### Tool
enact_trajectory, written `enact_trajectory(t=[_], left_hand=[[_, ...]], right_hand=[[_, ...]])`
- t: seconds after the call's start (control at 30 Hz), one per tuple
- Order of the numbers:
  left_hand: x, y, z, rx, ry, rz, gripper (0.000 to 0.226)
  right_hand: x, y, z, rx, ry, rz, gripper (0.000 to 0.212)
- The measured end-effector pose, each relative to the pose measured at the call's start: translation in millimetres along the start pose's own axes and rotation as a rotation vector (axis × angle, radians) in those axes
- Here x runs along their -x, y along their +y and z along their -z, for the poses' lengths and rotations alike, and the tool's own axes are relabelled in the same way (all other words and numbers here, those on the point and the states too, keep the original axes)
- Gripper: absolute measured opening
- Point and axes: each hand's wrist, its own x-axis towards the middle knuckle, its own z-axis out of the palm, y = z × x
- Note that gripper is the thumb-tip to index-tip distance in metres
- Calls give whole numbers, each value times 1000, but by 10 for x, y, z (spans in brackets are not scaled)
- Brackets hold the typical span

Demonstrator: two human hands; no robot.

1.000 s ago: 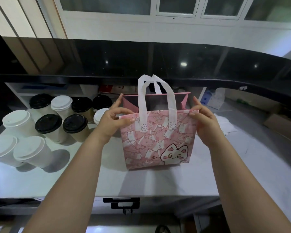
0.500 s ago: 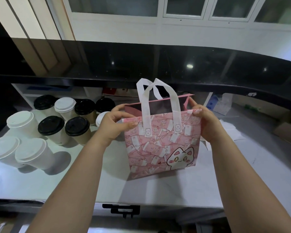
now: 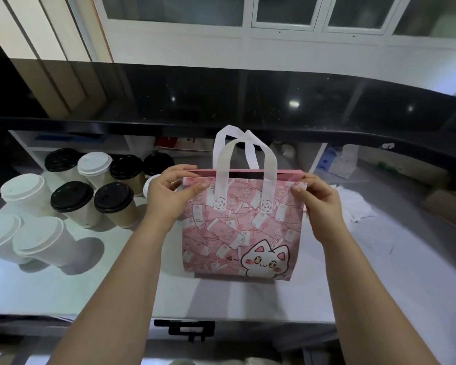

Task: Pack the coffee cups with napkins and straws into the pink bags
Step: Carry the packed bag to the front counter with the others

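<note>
Both hands on the pink bag [image 3: 240, 233], upright on the counter [image 3: 221, 301]!
Left hand [image 3: 169, 192] pinches its top left corner, right hand [image 3: 320, 204] pinches the top right, mouth barely parted between the fingers. Lidded cups [image 3: 73, 204] cluster just left of the left fingers, white paper [image 3: 354, 206] right of the right.
</note>
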Motion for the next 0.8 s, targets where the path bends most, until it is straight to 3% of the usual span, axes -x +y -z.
enact_trajectory(t=[0.47, 0.63, 0.8], left_hand=[[83, -76, 94, 166, -40, 138, 13], [15, -133, 101, 231, -142, 169, 38], [-30, -125, 53, 185, -148, 169, 34]], right_hand=[[206, -50, -105, -55, 127, 3, 9], [224, -67, -68, -50, 94, -26, 13], [250, -79, -63, -93, 87, -44, 18]])
